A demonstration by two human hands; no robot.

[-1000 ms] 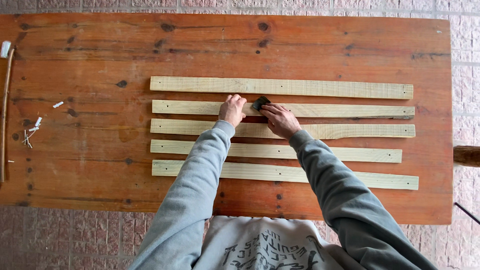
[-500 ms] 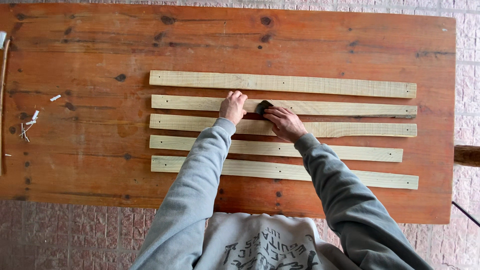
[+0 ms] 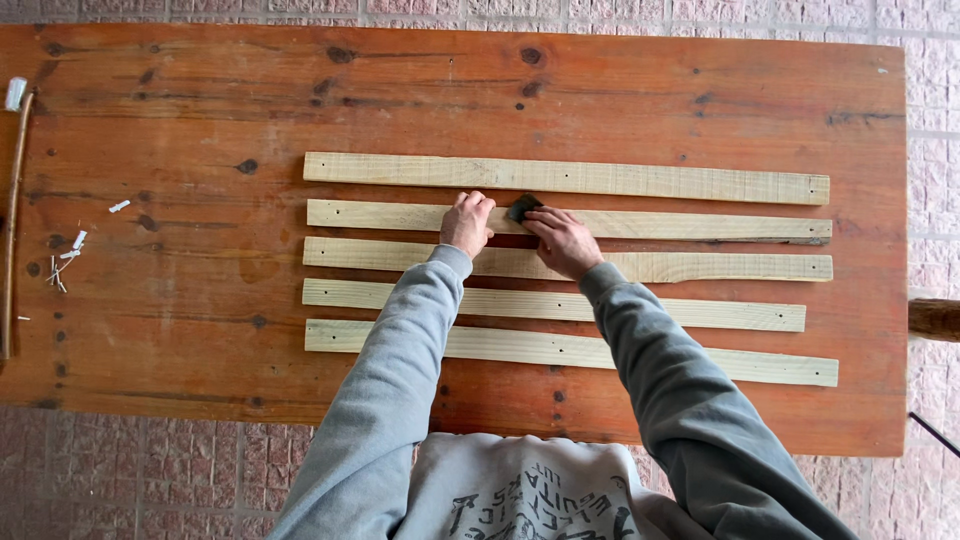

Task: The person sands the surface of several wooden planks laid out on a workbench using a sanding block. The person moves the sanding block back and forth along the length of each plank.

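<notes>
Currently the right hand presses a small dark sanding pad onto the second slat of five on the counter, mid-length; the left hand, fingers curled, pins that slat. Progress looks partial: no slat looks visibly smoother than another.

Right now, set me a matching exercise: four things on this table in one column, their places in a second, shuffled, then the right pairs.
Things:
1. left hand
2. small dark block
3. thin stick
4. white scraps

Places:
A. along the table's far left edge
B. under the fingertips of the right hand
C. pressed on the second slat from the top, left of the block
D. scattered on bare wood left of the slats

Pairs: 1-C, 2-B, 3-A, 4-D
</notes>
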